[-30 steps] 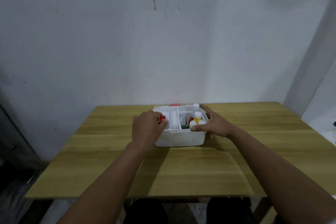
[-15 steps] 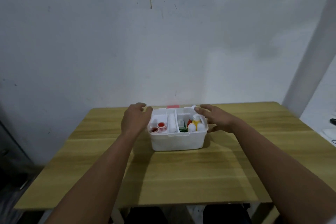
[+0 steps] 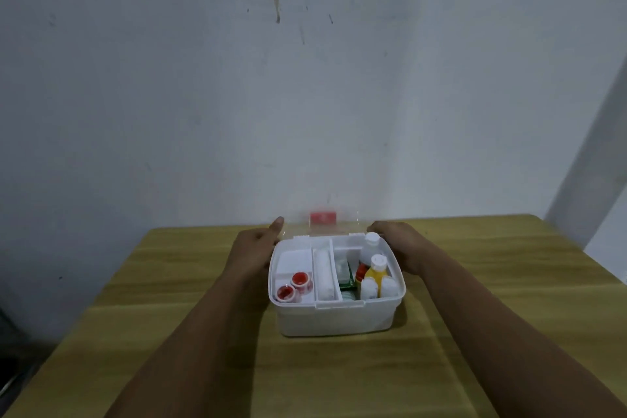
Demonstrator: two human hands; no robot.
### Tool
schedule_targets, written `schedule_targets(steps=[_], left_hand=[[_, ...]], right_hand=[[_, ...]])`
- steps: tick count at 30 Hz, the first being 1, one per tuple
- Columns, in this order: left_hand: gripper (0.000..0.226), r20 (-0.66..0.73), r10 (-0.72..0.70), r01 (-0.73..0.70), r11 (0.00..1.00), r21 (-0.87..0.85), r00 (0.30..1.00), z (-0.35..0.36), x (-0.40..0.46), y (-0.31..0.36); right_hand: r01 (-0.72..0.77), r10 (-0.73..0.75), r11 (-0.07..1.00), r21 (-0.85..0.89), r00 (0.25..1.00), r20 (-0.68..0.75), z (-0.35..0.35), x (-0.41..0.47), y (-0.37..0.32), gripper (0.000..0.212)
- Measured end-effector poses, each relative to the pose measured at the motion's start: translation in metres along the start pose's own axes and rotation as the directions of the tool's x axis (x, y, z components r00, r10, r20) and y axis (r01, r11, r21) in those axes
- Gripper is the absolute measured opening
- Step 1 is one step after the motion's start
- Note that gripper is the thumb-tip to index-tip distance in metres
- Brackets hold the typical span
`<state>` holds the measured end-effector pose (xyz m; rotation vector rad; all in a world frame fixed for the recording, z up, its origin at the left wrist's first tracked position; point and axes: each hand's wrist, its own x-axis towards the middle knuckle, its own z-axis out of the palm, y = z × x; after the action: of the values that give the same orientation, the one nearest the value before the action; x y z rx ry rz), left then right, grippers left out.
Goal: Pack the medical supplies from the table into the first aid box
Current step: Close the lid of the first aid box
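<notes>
The white first aid box stands in the middle of the wooden table, open at the top. Its tray holds two red-centred tape rolls, a white gauze roll, a green-and-white packet and several small bottles, one yellow with a white cap. The clear lid with a red latch stands tilted up behind the box and looks blurred. My left hand grips the lid's left edge, and my right hand grips its right edge.
A stained white wall rises just behind the table's far edge. At the right a grey column stands by the table's corner. Dark floor shows past the left edge.
Both hands left the items and the box's rim and moved back to the clear lid. The lid with its red latch has risen behind the box.
</notes>
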<state>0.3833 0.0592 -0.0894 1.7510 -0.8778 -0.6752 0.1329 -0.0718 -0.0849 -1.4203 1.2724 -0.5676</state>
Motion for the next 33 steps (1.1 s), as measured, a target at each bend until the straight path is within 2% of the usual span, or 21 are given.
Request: schedule_targets(steps=[2, 3, 7, 8, 10, 13, 15, 17, 20, 22, 24, 27, 30, 33], left_hand=[[0.055, 0.003, 0.05, -0.05, 0.999, 0.002, 0.999, 0.001, 0.001, 0.006], [0.052, 0.014, 0.064, -0.064, 0.998, -0.013, 0.998, 0.0, 0.003, 0.009], [0.059, 0.058, 0.08, -0.075, 0.993, -0.09, 0.995, -0.004, -0.001, 0.021], [0.064, 0.07, 0.09, -0.083, 0.991, -0.103, 0.993, -0.006, -0.004, 0.023], [0.078, 0.095, 0.107, -0.094, 0.986, -0.135, 0.99, -0.01, -0.014, 0.03], [0.106, 0.115, 0.147, -0.129, 0.98, -0.153, 0.982, -0.019, -0.034, 0.037], [0.112, 0.112, 0.167, -0.148, 0.975, -0.163, 0.98, -0.021, -0.05, 0.036], [0.108, 0.097, 0.203, -0.186, 0.969, -0.162, 0.974, -0.019, -0.065, 0.031], [0.087, 0.078, 0.268, -0.261, 0.961, -0.089, 0.96, -0.014, -0.088, 0.021], [0.075, 0.084, 0.287, -0.286, 0.958, -0.025, 0.954, -0.011, -0.097, 0.011], [0.074, 0.105, 0.275, -0.275, 0.961, -0.01, 0.956, -0.009, -0.104, 0.002], [0.076, 0.115, 0.282, -0.293, 0.952, 0.093, 0.952, -0.006, -0.113, -0.008], [0.084, 0.1, 0.305, -0.312, 0.948, 0.059, 0.947, -0.004, -0.122, -0.011], [0.083, 0.09, 0.303, -0.307, 0.951, 0.037, 0.949, 0.0, -0.127, -0.01]], right_hand=[[0.016, -0.015, 0.999, 0.046, 1.0, -0.008, 0.0, 0.0, -0.006, 0.015], [0.029, -0.028, 0.996, 0.081, 1.0, -0.008, -0.001, -0.002, -0.01, 0.016], [0.125, -0.124, 0.981, 0.147, 0.992, -0.018, -0.005, -0.017, -0.025, 0.07], [0.161, -0.157, 0.977, 0.142, 0.987, -0.041, -0.006, -0.023, -0.029, 0.079], [0.22, -0.208, 0.966, 0.139, 0.973, -0.096, -0.006, -0.036, -0.035, 0.083], [0.33, -0.308, 0.931, 0.154, 0.939, -0.152, -0.002, -0.059, -0.04, 0.074], [0.418, -0.388, 0.896, 0.152, 0.902, -0.189, 0.002, -0.076, -0.038, 0.055], [0.5, -0.469, 0.858, 0.121, 0.857, -0.213, 0.008, -0.089, -0.032, 0.039], [0.584, -0.568, 0.812, 0.01, 0.794, -0.216, 0.018, -0.104, -0.012, 0.035], [0.601, -0.598, 0.797, -0.06, 0.771, -0.221, 0.021, -0.108, 0.006, 0.028], [0.593, -0.617, 0.787, -0.174, 0.764, -0.188, 0.021, -0.114, 0.019, 0.023], [0.594, -0.649, 0.743, -0.307, 0.752, -0.116, 0.023, -0.128, 0.034, 0.04], [0.622, -0.698, 0.691, -0.369, 0.706, -0.117, 0.028, -0.135, 0.047, 0.064], [0.623, -0.739, 0.616, -0.482, 0.669, -0.08, 0.031, -0.136, 0.059, 0.088]])
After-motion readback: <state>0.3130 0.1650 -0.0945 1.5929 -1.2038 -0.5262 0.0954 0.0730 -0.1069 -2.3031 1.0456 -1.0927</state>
